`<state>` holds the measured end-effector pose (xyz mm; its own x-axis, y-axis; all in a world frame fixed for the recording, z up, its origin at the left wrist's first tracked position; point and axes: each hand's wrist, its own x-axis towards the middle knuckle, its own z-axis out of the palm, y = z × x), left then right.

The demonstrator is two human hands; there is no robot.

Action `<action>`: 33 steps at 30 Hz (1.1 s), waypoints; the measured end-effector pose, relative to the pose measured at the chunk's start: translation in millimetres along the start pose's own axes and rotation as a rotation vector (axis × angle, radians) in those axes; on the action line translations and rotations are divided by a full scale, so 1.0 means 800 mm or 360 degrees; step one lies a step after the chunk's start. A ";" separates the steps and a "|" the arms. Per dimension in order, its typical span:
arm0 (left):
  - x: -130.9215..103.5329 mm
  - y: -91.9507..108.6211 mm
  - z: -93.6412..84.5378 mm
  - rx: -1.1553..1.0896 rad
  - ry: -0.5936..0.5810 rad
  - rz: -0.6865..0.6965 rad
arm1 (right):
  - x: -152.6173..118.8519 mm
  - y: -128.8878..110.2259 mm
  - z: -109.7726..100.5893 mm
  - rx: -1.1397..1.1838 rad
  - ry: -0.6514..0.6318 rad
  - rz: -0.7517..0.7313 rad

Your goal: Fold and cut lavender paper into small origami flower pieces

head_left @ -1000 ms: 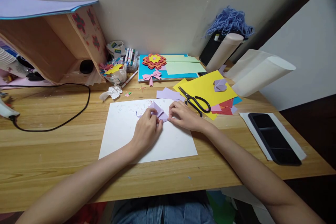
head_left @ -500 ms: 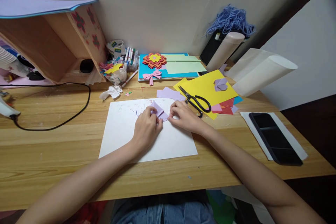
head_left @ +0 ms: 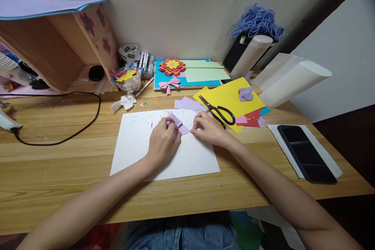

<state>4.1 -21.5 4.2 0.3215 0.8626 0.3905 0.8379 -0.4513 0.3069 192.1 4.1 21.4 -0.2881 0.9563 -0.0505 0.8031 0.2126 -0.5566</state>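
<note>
A piece of folded purple paper (head_left: 183, 129) lies on the white sheet, part of it hidden under my left hand (head_left: 164, 136). My left fingers are curled and closed on its left side, holding it against the sheet. At its right corner is my right hand (head_left: 209, 128), with thumb and forefinger brought together at the very tip of the paper. The white sheet (head_left: 134, 156) has small coloured marks along its far edge. Black-handled scissors (head_left: 218, 112) lie just beyond my right hand, partly on yellow paper (head_left: 231, 95).
Purple paper strips (head_left: 189, 104) lie past the sheet. A folded purple piece (head_left: 246, 94) rests on the yellow paper. To the right is a black phone (head_left: 304, 152); at the back, a blue board (head_left: 159, 72) with a paper flower (head_left: 172, 66). A cable (head_left: 98, 113) loops at left.
My right fingertips have slid slightly to the right, out to the paper's corner, showing more of its right side. My left hand stays nearly in place on the paper.
</note>
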 end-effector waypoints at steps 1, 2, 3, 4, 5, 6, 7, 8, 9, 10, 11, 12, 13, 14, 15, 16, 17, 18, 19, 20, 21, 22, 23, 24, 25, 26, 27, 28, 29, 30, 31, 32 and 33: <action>0.000 0.000 -0.001 -0.0003 -0.0003 0.0019 | 0.000 0.001 0.000 0.0008 -0.0003 -0.0007; 0.000 0.000 -0.001 -0.0004 -0.0004 0.0038 | 0.000 0.001 0.000 0.0014 -0.0001 -0.0014; -0.001 0.000 -0.002 -0.0005 0.0000 0.0052 | 0.000 0.002 0.000 0.0017 0.0003 -0.0022; -0.001 -0.001 -0.002 -0.0007 0.0006 0.0063 | 0.000 0.002 0.000 0.0018 0.0009 -0.0026; -0.001 -0.001 -0.002 -0.0010 0.0011 0.0071 | 0.001 0.003 0.000 0.0016 0.0015 -0.0032; -0.001 -0.001 -0.003 -0.0014 0.0015 0.0075 | 0.001 0.003 -0.001 0.0011 0.0019 -0.0053; -0.001 -0.001 -0.003 -0.0016 0.0016 0.0077 | 0.001 0.003 -0.002 0.0004 0.0018 -0.0104; -0.001 -0.002 -0.003 -0.0017 0.0013 0.0077 | 0.001 0.003 -0.003 -0.0006 0.0013 -0.0188; -0.001 -0.002 -0.004 -0.0015 0.0008 0.0080 | 0.001 0.003 -0.005 -0.0019 0.0003 -0.0304; -0.001 -0.003 -0.004 -0.0010 0.0004 0.0085 | 0.001 0.002 -0.007 -0.0037 -0.0014 -0.0445; -0.001 -0.003 -0.004 -0.0001 0.0003 0.0091 | 0.001 0.002 -0.008 -0.0063 -0.0037 -0.0594; -0.001 -0.003 -0.005 0.0009 0.0001 0.0101 | 0.001 0.002 -0.009 -0.0104 -0.0063 -0.0736; -0.002 -0.004 -0.005 0.0019 -0.0003 0.0113 | 0.002 0.002 -0.009 -0.0160 -0.0087 -0.0863; -0.002 -0.004 -0.005 0.0028 -0.0007 0.0125 | 0.002 0.002 -0.009 -0.0227 -0.0106 -0.0973; -0.002 -0.004 -0.006 0.0034 -0.0012 0.0137 | 0.002 0.003 -0.008 -0.0301 -0.0122 -0.1065; -0.002 -0.004 -0.006 0.0037 -0.0017 0.0148 | 0.002 0.004 -0.007 -0.0377 -0.0131 -0.1136; -0.002 -0.005 -0.006 0.0038 -0.0018 0.0159 | 0.002 0.004 -0.005 -0.0445 -0.0133 -0.1187; -0.003 -0.005 -0.006 0.0037 -0.0017 0.0167 | 0.002 0.004 -0.004 -0.0497 -0.0130 -0.1221; -0.003 -0.005 -0.006 0.0036 -0.0014 0.0172 | 0.003 0.004 -0.003 -0.0536 -0.0126 -0.1240; -0.003 -0.005 -0.006 0.0035 -0.0011 0.0178 | 0.002 0.003 -0.003 -0.0565 -0.0125 -0.1248; -0.002 -0.005 -0.006 0.0034 -0.0010 0.0181 | 0.002 0.002 -0.004 -0.0588 -0.0127 -0.1249; -0.002 -0.005 -0.005 0.0034 -0.0009 0.0183 | 0.002 0.001 -0.004 -0.0609 -0.0131 -0.1247; -0.002 -0.005 -0.005 0.0034 -0.0009 0.0185 | 0.002 0.000 -0.006 -0.0632 -0.0135 -0.1245; -0.002 -0.005 -0.005 0.0034 -0.0011 0.0187 | 0.003 -0.001 -0.007 -0.0657 -0.0140 -0.1242; -0.002 -0.005 -0.005 0.0037 -0.0011 0.0188 | 0.003 -0.002 -0.009 -0.0680 -0.0144 -0.1239; -0.001 -0.005 -0.005 0.0041 -0.0011 0.0189 | 0.003 -0.003 -0.011 -0.0700 -0.0147 -0.1238; -0.001 -0.004 -0.005 0.0045 -0.0009 0.0188 | 0.003 -0.003 -0.014 -0.0719 -0.0157 -0.1236; -0.001 -0.004 -0.005 0.0047 -0.0009 0.0188 | 0.004 -0.003 -0.016 -0.0735 -0.0172 -0.1228; -0.001 -0.004 -0.005 0.0049 -0.0006 0.0188 | 0.004 -0.002 -0.018 -0.0747 -0.0190 -0.1217; -0.001 -0.004 -0.005 0.0049 -0.0003 0.0189 | 0.005 -0.001 -0.020 -0.0753 -0.0210 -0.1208; -0.002 -0.004 -0.005 0.0048 0.0001 0.0192 | 0.005 0.001 -0.021 -0.0750 -0.0227 -0.1205; -0.002 -0.004 -0.005 0.0047 0.0003 0.0195 | 0.006 0.003 -0.022 -0.0737 -0.0238 -0.1203; -0.002 -0.005 -0.005 0.0047 0.0008 0.0198 | 0.006 0.005 -0.023 -0.0707 -0.0245 -0.1201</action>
<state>-1.1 -21.9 5.7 0.4218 0.7992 0.4282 0.8044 -0.5478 0.2299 203.8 13.3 34.4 -0.8636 0.4991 0.0708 0.4900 0.8641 -0.1149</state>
